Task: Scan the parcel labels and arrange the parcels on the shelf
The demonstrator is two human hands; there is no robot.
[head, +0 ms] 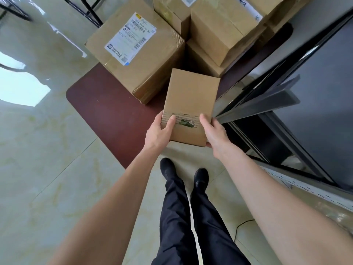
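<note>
One small plain brown parcel (191, 104) is held off the floor, long side pointing away, its upper face torn open near the close end with no label visible on it. Behind it a larger taped parcel (137, 60) lies on a dark red mat, white barcode label (130, 38) facing up. Further parcels (221, 33) are stacked just beside it, against the dark shelf (282, 104).

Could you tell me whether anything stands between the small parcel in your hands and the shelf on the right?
Nothing visible does. The small parcel, gripped by the left hand and right hand, hangs beside the dark shelf with open air between them; the other boxes sit farther ahead on the mat.
</note>
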